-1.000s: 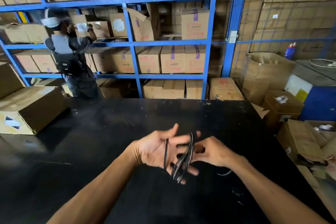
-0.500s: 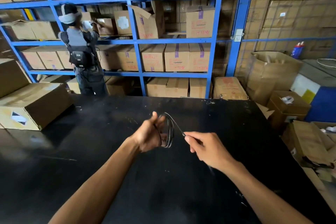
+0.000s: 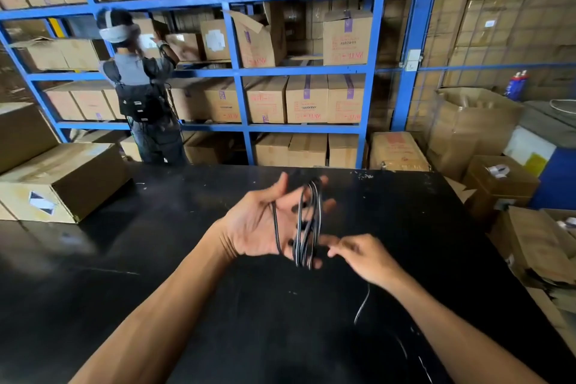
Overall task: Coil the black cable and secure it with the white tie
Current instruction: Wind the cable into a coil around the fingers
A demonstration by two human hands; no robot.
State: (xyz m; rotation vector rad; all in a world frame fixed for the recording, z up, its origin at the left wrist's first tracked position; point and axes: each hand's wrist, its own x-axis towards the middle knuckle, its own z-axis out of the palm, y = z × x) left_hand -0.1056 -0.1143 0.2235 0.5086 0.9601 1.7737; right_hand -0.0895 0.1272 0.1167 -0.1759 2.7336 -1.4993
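Black cable (image 3: 307,224) sits looped round the splayed fingers (image 3: 324,206) of the left hand (image 3: 258,224); right hand (image 3: 363,256), loosely curled just beside, feeds the loose tail below. Coiling is under way; next wrap needs tension. Half a second ago the right hand pinched the strand higher. No white tie seen

The black table (image 3: 193,259) lies bare across the lower left and centre of the frame. A cardboard box (image 3: 59,181) blocks its upper left corner. Both hands, left hand (image 3: 265,224) and right hand (image 3: 364,256), fill the middle. Stacked cartons (image 3: 536,240) crowd the right edge.
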